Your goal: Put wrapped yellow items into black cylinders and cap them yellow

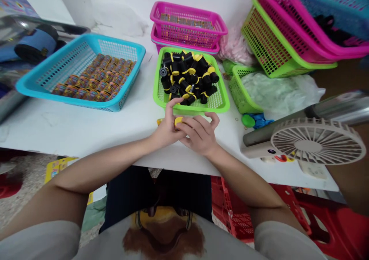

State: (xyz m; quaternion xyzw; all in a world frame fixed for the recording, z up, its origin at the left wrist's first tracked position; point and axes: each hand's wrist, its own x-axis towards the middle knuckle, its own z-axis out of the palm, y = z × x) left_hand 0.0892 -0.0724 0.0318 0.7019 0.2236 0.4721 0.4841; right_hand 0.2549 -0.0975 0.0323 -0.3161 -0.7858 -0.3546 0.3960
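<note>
Yellow-topped piece (pixel 178 120), mostly hidden between hands (pixel 199 135), lower part obscured

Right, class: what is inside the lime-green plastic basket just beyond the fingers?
Small black-and-yellow cylinders lie heaped in the basket; the lowest ones are covered by those above.

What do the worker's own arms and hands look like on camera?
The left hand and right hand are ungloved, with no watch or bracelet visible. Both forearms are bare; plain, light grey short sleeves end above the elbows.
</note>
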